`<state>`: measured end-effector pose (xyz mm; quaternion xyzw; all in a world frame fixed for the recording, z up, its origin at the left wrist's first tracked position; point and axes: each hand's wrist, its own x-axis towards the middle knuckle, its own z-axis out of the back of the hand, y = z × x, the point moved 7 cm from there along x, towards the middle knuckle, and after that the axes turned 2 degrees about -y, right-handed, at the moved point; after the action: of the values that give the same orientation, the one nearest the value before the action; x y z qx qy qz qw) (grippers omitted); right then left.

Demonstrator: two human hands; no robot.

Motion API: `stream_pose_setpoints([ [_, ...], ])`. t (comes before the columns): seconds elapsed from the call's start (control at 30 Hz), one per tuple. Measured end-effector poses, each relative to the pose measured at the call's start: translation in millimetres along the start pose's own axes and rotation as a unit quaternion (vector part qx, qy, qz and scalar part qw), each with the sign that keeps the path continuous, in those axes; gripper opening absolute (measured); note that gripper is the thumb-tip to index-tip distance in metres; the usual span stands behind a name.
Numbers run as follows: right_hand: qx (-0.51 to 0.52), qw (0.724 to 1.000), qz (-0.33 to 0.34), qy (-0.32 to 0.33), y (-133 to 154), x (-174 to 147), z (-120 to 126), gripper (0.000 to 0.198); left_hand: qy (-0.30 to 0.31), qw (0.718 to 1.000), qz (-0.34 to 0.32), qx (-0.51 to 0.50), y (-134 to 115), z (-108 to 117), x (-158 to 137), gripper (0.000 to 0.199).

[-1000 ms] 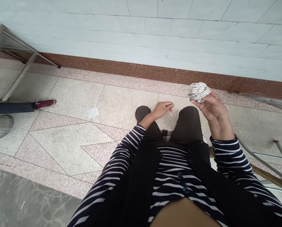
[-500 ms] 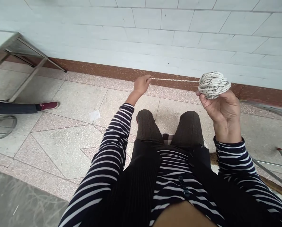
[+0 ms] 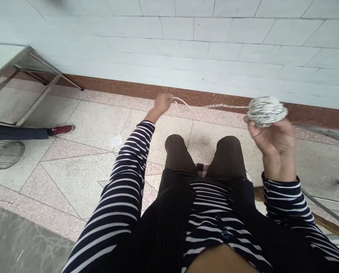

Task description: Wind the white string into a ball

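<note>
1. Gripping from below, the right hand (image 3: 271, 140) cups a ball of twine (image 3: 266, 110) on its fingertips at the right of the frame, raised in front of the brown skirting of the wall.
2. Pinched shut, the left hand (image 3: 163, 102) holds the loose strand (image 3: 223, 106) at upper centre, arm stretched forward in a striped sleeve (image 3: 129, 178).
3. That strand runs from the left hand across to the ball, sagging a little and blurred along its length.
4. At the far left edge, a round wire basket (image 3: 4, 155) sits on the floor; whether anything lies in it cannot be told.
5. The ball of twine is pale, off-white with dark flecks, wound in loose overlapping turns into a flattened round shape; its outline is slightly smeared.
6. Below the hands, the person's knees in dark trousers (image 3: 203, 155) fill the centre.
7. At left, another person's leg ends in a red shoe (image 3: 60, 130) on the speckled floor tiles, beneath a metal-framed table (image 3: 35, 64).
8. A small scrap of paper (image 3: 115, 141) lies on the tiles, left of the knees.
</note>
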<state>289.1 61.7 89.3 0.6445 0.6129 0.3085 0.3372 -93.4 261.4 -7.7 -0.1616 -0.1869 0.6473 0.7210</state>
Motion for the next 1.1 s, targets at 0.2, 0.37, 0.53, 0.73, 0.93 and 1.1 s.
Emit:
stream_pose_setpoints([
  [0.2, -0.071, 0.995, -0.073, -0.006, -40.8, -4.1, 3.6, 0.058, 0.115, 0.991, -0.043, -0.053, -43.5, -111.5, -43.4, 0.020],
  [0.37, -0.084, 0.990, -0.114, -0.011, -61.6, -2.4, 4.3, 0.050, 0.116, 0.954, -0.055, -0.269, -104.1, -133.0, -67.9, 0.042],
  [0.53, -0.082, 0.987, -0.134, -0.041, -85.2, 5.4, 13.6, 0.041, 0.197, 0.836, -0.097, -0.504, -175.3, -142.3, -118.6, 0.041],
  [0.73, -0.072, 0.989, -0.113, -0.065, -79.8, 10.0, 28.9, 0.039, 0.235, 0.850, -0.060, -0.468, -158.7, -162.4, -156.5, 0.033],
  [0.93, -0.061, 0.993, -0.070, -0.079, -62.8, 14.9, 46.8, 0.041, 0.221, 0.939, 0.012, -0.264, -74.1, -179.0, -159.5, 0.028],
  [1.1, -0.070, 0.992, -0.079, -0.064, -63.2, 11.9, 37.3, 0.042, 0.216, 0.952, 0.025, -0.214, -49.5, -181.7, -150.4, 0.025],
])
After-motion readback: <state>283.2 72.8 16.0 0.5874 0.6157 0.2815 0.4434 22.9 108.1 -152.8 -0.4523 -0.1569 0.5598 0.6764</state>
